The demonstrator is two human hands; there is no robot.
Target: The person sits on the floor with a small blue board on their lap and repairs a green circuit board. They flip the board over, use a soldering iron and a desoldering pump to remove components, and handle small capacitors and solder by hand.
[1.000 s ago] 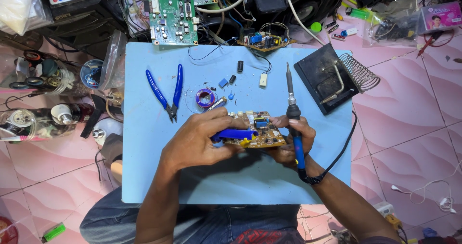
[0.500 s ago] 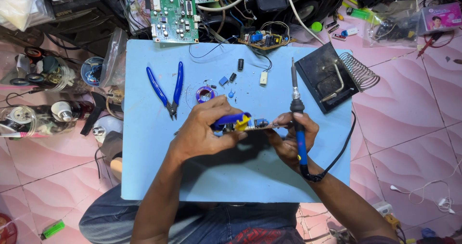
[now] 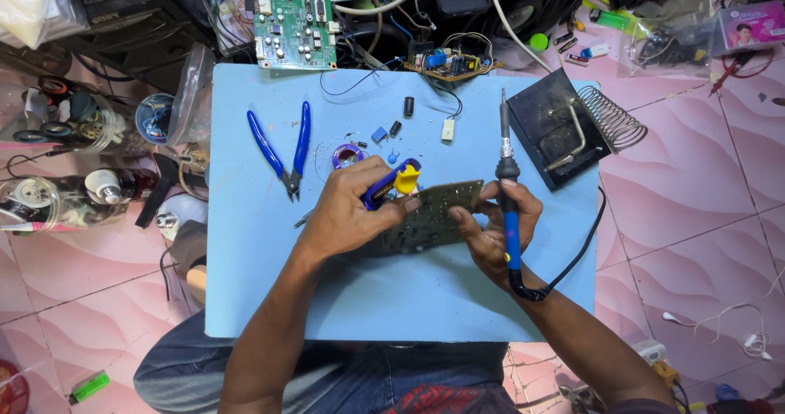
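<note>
My left hand (image 3: pixel 353 210) grips a blue and yellow desoldering pump (image 3: pixel 396 180) and also presses on the left edge of a brown circuit board (image 3: pixel 432 214), which lies solder side up on the light blue mat (image 3: pixel 270 283). My right hand (image 3: pixel 489 232) holds the board's right edge with its fingers and carries a blue-handled soldering iron (image 3: pixel 509 187), tip pointing away from me, clear of the board.
Blue-handled cutters (image 3: pixel 284 147), a purple solder coil (image 3: pixel 347 154) and small loose parts (image 3: pixel 407 107) lie on the mat's far half. A black iron stand with a wire spring (image 3: pixel 566 128) sits at the right. A green circuit board (image 3: pixel 293 15) and cluttered tools line the back and left.
The brown board has been turned over from component side up, through standing on edge, to solder side up. The iron has stayed in my right hand.
</note>
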